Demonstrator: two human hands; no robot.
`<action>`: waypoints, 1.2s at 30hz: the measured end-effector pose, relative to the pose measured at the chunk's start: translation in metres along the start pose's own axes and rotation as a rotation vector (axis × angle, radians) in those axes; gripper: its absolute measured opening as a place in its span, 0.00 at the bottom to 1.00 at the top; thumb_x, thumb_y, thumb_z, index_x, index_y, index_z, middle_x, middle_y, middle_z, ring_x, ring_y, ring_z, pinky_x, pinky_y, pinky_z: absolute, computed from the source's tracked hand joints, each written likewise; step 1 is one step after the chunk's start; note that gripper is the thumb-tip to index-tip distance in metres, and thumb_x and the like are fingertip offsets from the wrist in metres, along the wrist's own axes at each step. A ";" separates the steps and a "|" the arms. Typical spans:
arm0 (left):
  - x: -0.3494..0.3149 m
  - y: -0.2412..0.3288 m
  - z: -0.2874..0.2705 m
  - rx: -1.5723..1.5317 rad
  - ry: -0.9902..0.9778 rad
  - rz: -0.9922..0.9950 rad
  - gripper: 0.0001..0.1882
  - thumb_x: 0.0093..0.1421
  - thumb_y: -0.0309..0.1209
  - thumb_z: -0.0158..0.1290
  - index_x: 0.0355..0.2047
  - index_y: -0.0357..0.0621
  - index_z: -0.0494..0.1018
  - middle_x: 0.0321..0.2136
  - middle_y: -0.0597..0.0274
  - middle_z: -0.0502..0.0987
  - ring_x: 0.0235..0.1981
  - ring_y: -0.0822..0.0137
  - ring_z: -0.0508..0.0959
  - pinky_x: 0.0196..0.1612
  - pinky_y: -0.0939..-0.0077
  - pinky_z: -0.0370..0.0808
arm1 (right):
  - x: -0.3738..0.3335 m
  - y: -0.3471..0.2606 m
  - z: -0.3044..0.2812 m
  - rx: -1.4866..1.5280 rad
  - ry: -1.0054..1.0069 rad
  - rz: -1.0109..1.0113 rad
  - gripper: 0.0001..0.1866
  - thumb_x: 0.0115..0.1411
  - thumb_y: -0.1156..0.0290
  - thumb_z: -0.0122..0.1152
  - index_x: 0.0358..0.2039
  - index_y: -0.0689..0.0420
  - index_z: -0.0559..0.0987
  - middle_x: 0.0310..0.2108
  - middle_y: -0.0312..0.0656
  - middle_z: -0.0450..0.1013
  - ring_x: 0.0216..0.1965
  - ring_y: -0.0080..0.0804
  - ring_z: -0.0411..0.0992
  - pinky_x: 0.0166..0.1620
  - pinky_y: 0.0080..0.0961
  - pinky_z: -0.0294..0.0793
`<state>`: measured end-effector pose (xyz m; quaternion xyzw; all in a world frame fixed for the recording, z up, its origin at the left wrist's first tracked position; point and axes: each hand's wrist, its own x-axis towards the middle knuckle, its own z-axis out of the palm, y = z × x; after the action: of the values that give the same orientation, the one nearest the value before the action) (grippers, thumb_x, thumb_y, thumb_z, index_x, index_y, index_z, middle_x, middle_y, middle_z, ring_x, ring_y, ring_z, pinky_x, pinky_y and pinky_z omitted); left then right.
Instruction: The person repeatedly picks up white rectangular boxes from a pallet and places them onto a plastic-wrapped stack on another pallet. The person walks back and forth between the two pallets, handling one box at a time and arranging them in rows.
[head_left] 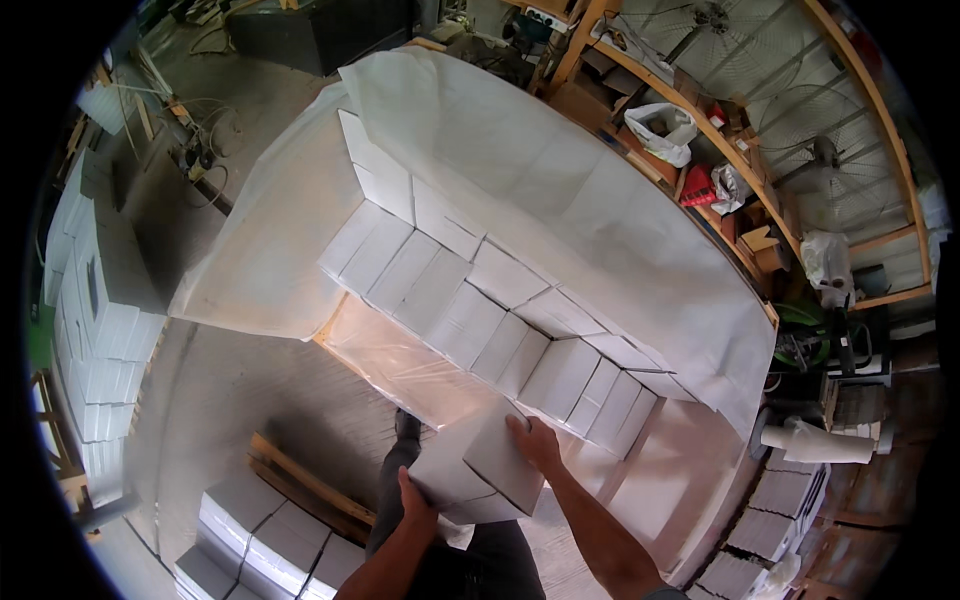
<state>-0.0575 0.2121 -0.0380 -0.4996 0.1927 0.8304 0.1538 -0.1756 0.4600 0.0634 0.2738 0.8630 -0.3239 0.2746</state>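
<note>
A white cardboard box [468, 452] is held in front of my body between both hands. My left hand [416, 496] presses on its near left side, and my right hand [534, 444] grips its upper right edge. Just beyond it stands a row of white boxes [440, 290] packed side by side. Behind that row are more white boxes [510, 273], partly under a pale plastic sheet [520, 170]. The row rests on a plastic-covered base with a wooden edge [395, 350]. The underside of the held box is hidden.
More white boxes [285, 545] stand at the lower left beside a wooden pallet [305, 490]. Tall stacks of white cartons [95, 320] line the far left. Wooden shelving [690, 90] with bags and fans rises at the upper right. Several stacked bundles [775, 515] and a white roll [820, 441] sit at right.
</note>
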 end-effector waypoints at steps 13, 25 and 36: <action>0.227 0.049 0.101 0.037 0.166 0.167 0.34 0.60 0.57 0.37 0.57 0.44 0.59 0.56 0.60 0.62 0.56 0.61 0.63 0.59 0.64 0.58 | 0.285 -0.072 0.053 0.067 -0.127 -0.179 0.39 0.56 0.40 0.44 0.50 0.67 0.69 0.47 0.58 0.69 0.51 0.49 0.66 0.54 0.34 0.62; 0.296 0.017 0.110 0.146 0.165 -0.036 0.35 0.62 0.55 0.33 0.59 0.41 0.55 0.57 0.57 0.60 0.57 0.58 0.61 0.56 0.54 0.60 | 0.214 -0.019 0.097 0.361 0.496 -0.147 0.30 0.58 0.62 0.57 0.57 0.62 0.61 0.57 0.47 0.58 0.57 0.39 0.59 0.58 0.35 0.58; 0.344 -0.026 0.143 -0.103 -0.107 0.189 0.21 0.64 0.43 0.36 0.53 0.47 0.62 0.50 0.62 0.67 0.51 0.62 0.68 0.50 0.67 0.69 | 0.254 -0.030 0.151 1.176 0.193 0.129 0.31 0.58 0.55 0.56 0.54 0.63 0.62 0.47 0.44 0.65 0.47 0.31 0.64 0.50 0.27 0.64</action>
<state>-0.3127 0.3243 -0.2874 -0.4415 0.1877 0.8754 0.0590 -0.3275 0.4088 -0.1860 0.4598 0.5415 -0.7036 0.0163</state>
